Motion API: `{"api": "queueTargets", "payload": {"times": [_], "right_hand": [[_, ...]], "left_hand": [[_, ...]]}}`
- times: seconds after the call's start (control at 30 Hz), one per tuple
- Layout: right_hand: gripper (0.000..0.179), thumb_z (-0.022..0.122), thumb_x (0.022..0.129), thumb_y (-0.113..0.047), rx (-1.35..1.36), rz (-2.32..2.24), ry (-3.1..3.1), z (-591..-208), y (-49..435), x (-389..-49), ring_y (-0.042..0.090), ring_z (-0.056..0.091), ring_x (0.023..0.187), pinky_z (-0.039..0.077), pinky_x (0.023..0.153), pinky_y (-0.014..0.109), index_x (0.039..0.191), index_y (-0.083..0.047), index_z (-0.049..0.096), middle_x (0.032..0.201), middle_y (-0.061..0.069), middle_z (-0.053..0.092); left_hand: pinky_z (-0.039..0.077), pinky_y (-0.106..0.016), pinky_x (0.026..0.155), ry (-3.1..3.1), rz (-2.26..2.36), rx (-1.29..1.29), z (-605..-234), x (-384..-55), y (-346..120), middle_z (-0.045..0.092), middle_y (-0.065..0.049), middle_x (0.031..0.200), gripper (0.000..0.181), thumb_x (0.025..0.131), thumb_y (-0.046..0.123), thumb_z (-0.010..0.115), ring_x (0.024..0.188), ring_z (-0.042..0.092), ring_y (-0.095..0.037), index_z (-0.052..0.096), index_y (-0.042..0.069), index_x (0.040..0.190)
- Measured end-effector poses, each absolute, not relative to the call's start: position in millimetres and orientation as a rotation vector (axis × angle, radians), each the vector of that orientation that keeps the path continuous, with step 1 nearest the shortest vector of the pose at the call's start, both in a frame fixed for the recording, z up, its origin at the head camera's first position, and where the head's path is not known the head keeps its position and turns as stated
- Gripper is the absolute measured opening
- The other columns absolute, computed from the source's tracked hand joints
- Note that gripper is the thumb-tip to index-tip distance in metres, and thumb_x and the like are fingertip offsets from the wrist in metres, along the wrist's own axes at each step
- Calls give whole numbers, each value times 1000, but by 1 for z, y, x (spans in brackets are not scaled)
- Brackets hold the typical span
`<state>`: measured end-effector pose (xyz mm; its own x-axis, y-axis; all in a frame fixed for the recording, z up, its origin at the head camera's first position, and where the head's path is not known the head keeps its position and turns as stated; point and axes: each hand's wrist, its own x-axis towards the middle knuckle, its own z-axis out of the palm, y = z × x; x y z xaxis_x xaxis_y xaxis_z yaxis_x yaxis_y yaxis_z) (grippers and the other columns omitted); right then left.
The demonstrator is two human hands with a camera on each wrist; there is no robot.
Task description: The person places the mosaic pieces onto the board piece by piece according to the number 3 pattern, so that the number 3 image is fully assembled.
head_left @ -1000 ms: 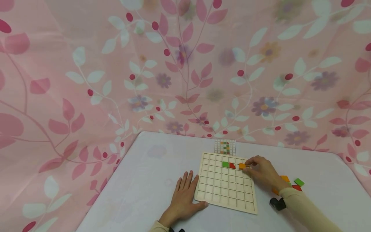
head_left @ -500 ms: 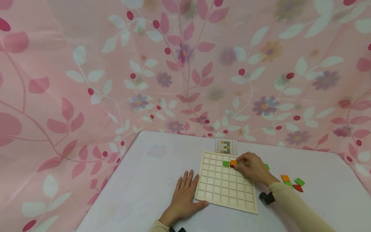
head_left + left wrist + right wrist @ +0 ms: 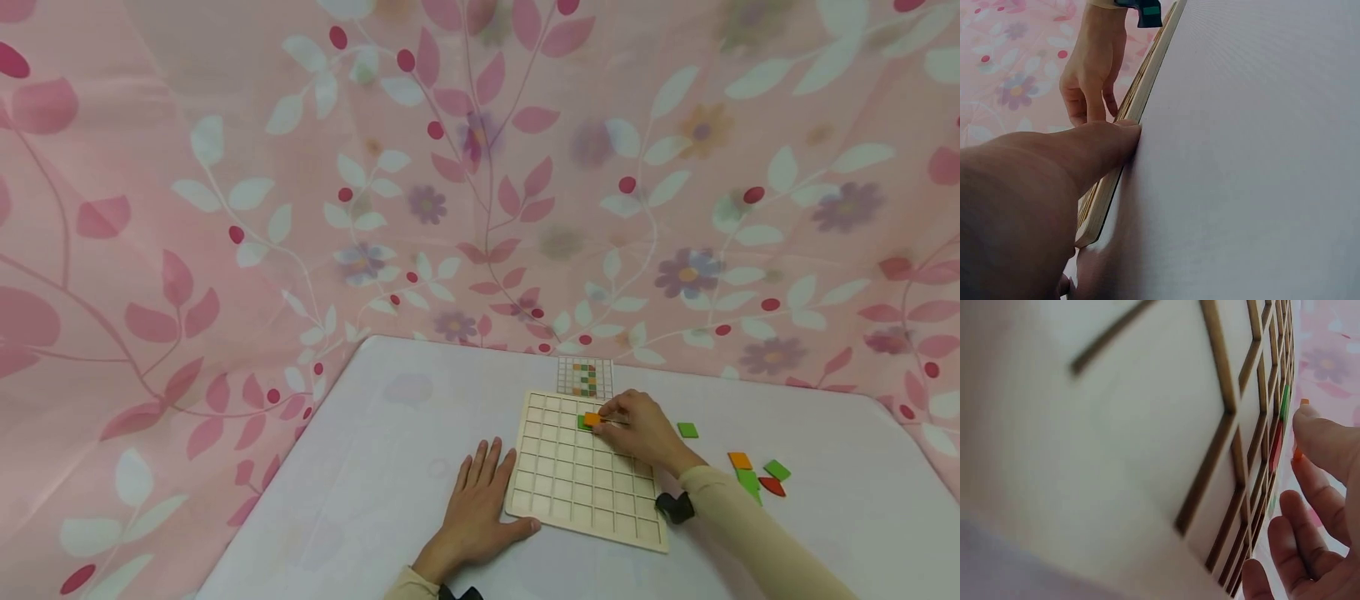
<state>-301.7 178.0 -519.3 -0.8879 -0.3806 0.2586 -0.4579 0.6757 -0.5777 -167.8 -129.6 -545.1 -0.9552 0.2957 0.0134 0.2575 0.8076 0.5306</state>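
"Head view: white table [image 3: 337,458], and on it lies the gridded wooden board [image 3: 581,475]."
"And the hands?"
"Left hand [image 3: 480,512] lies spread, thumb touching the board's near edge; right hand [image 3: 641,429] pinches an orange tile [image 3: 592,419] between thumb and forefinger!"
"Where's that tile?"
"Above the board's far part, partly hiding a green tile [image 3: 581,423]; how high, I can't quite judge."

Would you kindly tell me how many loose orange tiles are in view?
2: one orange tile pinched by the right hand above the board, another orange tile on the table to its right; the right sleeve may hide others.
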Motion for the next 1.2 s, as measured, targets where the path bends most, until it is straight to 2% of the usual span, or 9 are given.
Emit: {"api": "queueTargets", "payload": {"times": [0.1, 0.2, 0.43, 0.73, 1.0, 1.2], "right_hand": [[20, 87, 89, -22, 722, 1006, -2763, -520, 174, -303, 31, 65, 104, 55, 92, 55, 100, -8, 79, 105, 9, 73], [19, 87, 89, -24, 696, 982, -2780, -520, 171, -303, 36, 62, 108, 53, 94, 59, 99, -10, 79, 111, 14, 71], [14, 87, 89, -23, 656, 919, -2784, -519, 166, -306, 33, 61, 105, 51, 89, 54, 96, -14, 79, 115, 16, 71], [16, 87, 90, -23, 697, 939, -2794, -515, 153, -309, 36, 61, 110, 52, 95, 56, 97, -11, 78, 113, 14, 69], [16, 89, 87, -23, 697, 955, -2839, -513, 146, -312, 34, 61, 110, 54, 92, 55, 97, -14, 79, 116, 12, 71], [15, 90, 84, -22, 715, 937, -2811, -516, 144, -314, 30, 62, 104, 55, 86, 49, 91, -14, 80, 110, 9, 72]], "left_hand": [[10, -64, 130, 2926, 834, 445, -546, -168, -130, 15, -16, 179, 105, 90, 70, 68, 166, 8, -37, 30, 10, 168], [9, -63, 131, 2917, 818, 432, -545, -169, -130, 14, -14, 179, 106, 89, 69, 69, 167, 7, -36, 29, 11, 168], [11, -62, 132, 2912, 787, 420, -544, -168, -130, 14, -15, 179, 105, 90, 68, 69, 167, 7, -35, 29, 10, 168], [11, -61, 132, 2927, 757, 420, -544, -169, -131, 13, -13, 179, 105, 90, 70, 67, 167, 7, -34, 28, 12, 169], [12, -62, 131, 2926, 778, 429, -545, -168, -130, 15, -15, 179, 105, 90, 69, 68, 167, 8, -36, 29, 10, 168], [10, -64, 130, 2936, 822, 454, -548, -168, -130, 15, -15, 179, 105, 90, 70, 67, 166, 8, -37, 30, 10, 168]]}}
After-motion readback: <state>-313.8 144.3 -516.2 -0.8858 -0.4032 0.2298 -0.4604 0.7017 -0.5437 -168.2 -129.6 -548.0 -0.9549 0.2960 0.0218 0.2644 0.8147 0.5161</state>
